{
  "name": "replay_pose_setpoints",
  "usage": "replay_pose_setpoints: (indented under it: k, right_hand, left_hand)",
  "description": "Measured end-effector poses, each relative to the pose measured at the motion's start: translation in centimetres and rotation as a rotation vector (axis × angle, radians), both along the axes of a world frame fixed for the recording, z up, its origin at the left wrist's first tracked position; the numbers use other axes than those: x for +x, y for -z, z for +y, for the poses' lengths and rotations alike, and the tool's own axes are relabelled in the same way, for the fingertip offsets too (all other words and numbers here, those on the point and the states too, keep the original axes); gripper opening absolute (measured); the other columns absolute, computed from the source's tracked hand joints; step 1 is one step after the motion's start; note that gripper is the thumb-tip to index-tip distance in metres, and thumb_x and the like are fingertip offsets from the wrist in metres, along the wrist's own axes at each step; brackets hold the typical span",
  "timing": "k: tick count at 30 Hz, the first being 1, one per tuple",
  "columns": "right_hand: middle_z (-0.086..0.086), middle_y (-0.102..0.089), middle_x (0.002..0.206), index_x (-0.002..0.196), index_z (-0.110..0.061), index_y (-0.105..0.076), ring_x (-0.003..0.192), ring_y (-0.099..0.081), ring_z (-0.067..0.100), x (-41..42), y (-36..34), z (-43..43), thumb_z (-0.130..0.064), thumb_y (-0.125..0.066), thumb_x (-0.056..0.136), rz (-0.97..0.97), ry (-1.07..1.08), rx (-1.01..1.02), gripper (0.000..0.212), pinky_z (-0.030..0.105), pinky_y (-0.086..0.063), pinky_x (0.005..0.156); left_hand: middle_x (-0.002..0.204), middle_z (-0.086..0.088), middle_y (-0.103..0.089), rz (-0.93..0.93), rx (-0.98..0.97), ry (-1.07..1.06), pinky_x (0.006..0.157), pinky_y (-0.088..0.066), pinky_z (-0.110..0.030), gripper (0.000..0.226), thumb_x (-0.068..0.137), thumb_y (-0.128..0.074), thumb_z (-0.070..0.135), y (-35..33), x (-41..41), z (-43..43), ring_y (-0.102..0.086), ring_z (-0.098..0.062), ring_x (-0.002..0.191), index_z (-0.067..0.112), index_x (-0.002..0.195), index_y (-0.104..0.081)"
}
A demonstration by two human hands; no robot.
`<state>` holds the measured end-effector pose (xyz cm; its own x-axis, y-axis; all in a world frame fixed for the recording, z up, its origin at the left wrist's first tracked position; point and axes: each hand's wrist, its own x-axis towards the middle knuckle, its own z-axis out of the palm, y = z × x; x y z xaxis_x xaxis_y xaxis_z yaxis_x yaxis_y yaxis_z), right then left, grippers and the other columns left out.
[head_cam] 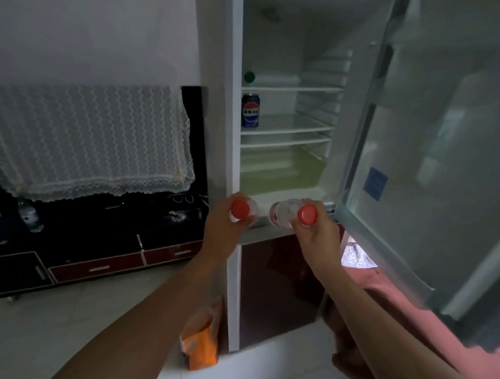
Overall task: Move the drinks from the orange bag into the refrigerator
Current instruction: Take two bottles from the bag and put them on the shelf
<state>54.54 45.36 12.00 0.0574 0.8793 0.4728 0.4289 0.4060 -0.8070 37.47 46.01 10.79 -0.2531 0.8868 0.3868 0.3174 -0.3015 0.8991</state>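
Far left of the hands, a dark low cabinet with red drawer fronts (97, 268) was draped with white lace cloth (86, 140). Below the left forearm, a crumpled orange bag (201, 346) stood on the pale tiled floor (47, 338). A clear red-capped bottle (243, 210) was gripped by the left hand (226, 225), another red-capped bottle (288, 213) by the right hand (315, 239), both before the open white refrigerator (285, 162). Above the hands, a blue cola can (250, 110) was shelved.

Both bottle caps (240, 208) (307, 215) were orange-red, the bag (201, 350) orange. The can (250, 110) was blue with a red-white-blue emblem. A white lace cloth (86, 140) showed wavy rows; cabinet drawers (97, 268) were dark red.
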Motion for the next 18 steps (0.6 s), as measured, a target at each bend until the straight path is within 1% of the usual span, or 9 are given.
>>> replay_pose_setpoints:
  k: [1, 3, 4, 8, 10, 12, 14, 16, 18]
  right_hand:
    - [-0.005, -0.056, 0.099, 0.119, -0.010, -0.053, 0.094, -0.053, 0.011, 0.3, -0.8, 0.1, -0.007, -0.061, 0.083, 0.018, 0.003, 0.021, 0.037, 0.013, -0.039, 0.076]
    - [-0.004, -0.058, 0.095, 0.116, -0.011, -0.053, 0.090, -0.054, 0.012, 1.1, -2.3, 0.7, -0.005, -0.061, 0.082, 0.049, 0.014, 0.065, 0.035, 0.012, -0.039, 0.071]
    - [-0.004, -0.058, 0.094, 0.116, -0.011, -0.053, 0.089, -0.055, 0.013, 1.4, -2.9, 1.1, -0.005, -0.062, 0.082, 0.057, 0.019, 0.082, 0.036, 0.015, -0.040, 0.073]
    - [-0.002, -0.060, 0.098, 0.117, -0.012, -0.053, 0.093, -0.058, 0.016, 3.0, -5.1, 4.1, -0.007, -0.064, 0.081, 0.081, 0.038, 0.166, 0.038, 0.031, -0.049, 0.086]
    - [-0.001, -0.060, 0.101, 0.117, -0.011, -0.054, 0.095, -0.059, 0.015, 3.8, -6.1, 6.0, -0.007, -0.064, 0.081, 0.103, 0.027, 0.212, 0.038, 0.026, -0.048, 0.088]
    - [-0.008, -0.060, 0.094, 0.114, -0.013, -0.055, 0.085, -0.059, 0.006, 4.6, -7.0, 7.8, -0.006, -0.064, 0.081, 0.121, 0.019, 0.252, 0.035, 0.009, -0.045, 0.081]
    - [-0.020, -0.054, 0.085, 0.109, -0.015, -0.055, 0.079, -0.054, -0.005, 5.2, -7.9, 9.8, -0.005, -0.064, 0.081, 0.133, 0.015, 0.279, 0.032, 0.000, -0.041, 0.071]
    - [-0.023, -0.051, 0.084, 0.111, -0.012, -0.055, 0.078, -0.052, -0.009, 5.8, -8.6, 11.9, -0.006, -0.064, 0.081, 0.147, 0.010, 0.288, 0.032, -0.002, -0.039, 0.068]
    - [-0.023, -0.050, 0.084, 0.114, -0.011, -0.054, 0.078, -0.051, -0.010, 6.3, -9.3, 14.0, -0.007, -0.064, 0.082, 0.165, 0.000, 0.292, 0.033, -0.004, -0.039, 0.068]
  left_hand:
    - [0.109, -0.003, -0.061, -0.007, 0.024, 0.013, 0.097, -0.047, -0.037, 0.043, 0.069, -0.076, 0.004, -0.8, 0.4, 0.2, -0.057, -0.020, 0.104, 0.010, 0.109, -0.060]
    - [0.106, 0.002, -0.059, -0.002, 0.085, 0.041, 0.092, -0.046, -0.027, 0.039, 0.070, -0.075, 0.003, -2.3, 1.2, 0.8, -0.055, -0.017, 0.102, 0.016, 0.103, -0.059]
    - [0.107, 0.002, -0.060, 0.022, 0.116, 0.046, 0.092, -0.045, -0.024, 0.039, 0.071, -0.075, 0.005, -2.9, 1.5, 1.3, -0.055, -0.016, 0.103, 0.019, 0.104, -0.059]
    - [0.112, 0.002, -0.062, 0.111, 0.221, 0.045, 0.093, -0.046, -0.032, 0.036, 0.071, -0.075, 0.011, -5.0, 2.5, 4.3, -0.057, -0.015, 0.105, 0.022, 0.102, -0.060]
    - [0.111, 0.002, -0.062, 0.110, 0.247, 0.038, 0.092, -0.047, -0.027, 0.036, 0.072, -0.075, 0.010, -6.1, 3.4, 6.0, -0.058, -0.010, 0.101, 0.021, 0.103, -0.061]
    - [0.110, 0.000, -0.063, 0.132, 0.288, 0.013, 0.088, -0.046, -0.014, 0.038, 0.072, -0.074, 0.008, -7.1, 4.3, 7.9, -0.058, -0.001, 0.096, 0.016, 0.106, -0.061]
    - [0.113, -0.003, -0.062, 0.155, 0.332, -0.024, 0.090, -0.047, -0.015, 0.042, 0.072, -0.074, 0.007, -8.1, 5.1, 10.0, -0.059, -0.009, 0.099, 0.011, 0.111, -0.060]
    - [0.114, -0.001, -0.061, 0.144, 0.347, -0.044, 0.093, -0.047, -0.020, 0.044, 0.072, -0.073, 0.007, -9.2, 5.8, 11.8, -0.059, -0.016, 0.103, 0.016, 0.113, -0.058]
    - [0.113, 0.003, -0.058, 0.157, 0.381, -0.057, 0.092, -0.045, -0.015, 0.047, 0.073, -0.072, 0.007, -10.2, 6.4, 13.5, -0.057, -0.015, 0.104, 0.021, 0.114, -0.055]
